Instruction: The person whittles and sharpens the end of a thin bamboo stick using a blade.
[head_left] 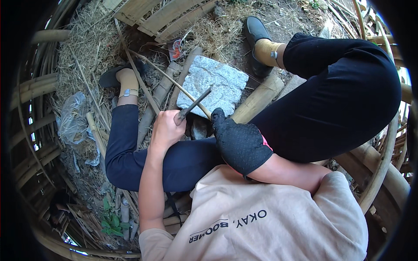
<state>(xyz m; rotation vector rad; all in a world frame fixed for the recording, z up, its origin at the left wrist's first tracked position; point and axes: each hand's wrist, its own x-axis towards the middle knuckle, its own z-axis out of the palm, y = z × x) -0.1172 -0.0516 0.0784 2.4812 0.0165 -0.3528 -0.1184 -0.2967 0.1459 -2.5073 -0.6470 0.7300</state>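
Observation:
My bare left hand (167, 131) is closed around the handle of a knife (195, 104) with a narrow dark blade, which points up and to the right. My right hand (238, 141), in a black textured glove with a pink edge, grips one end of a thin bamboo strip (174, 83). That strip slants away to the far left. Blade and strip cross over the near part of a rough pale stone block (215, 80); whether they touch I cannot tell. The gloved fingertips are partly hidden.
My legs in dark trousers (331, 95) are spread around the stone. Bamboo poles (259, 99) lie beside it on straw-strewn ground. A clear plastic bag (74, 118) is at the left, a slatted wooden piece (167, 19) at the far side. Bamboo fencing (37, 89) curves around.

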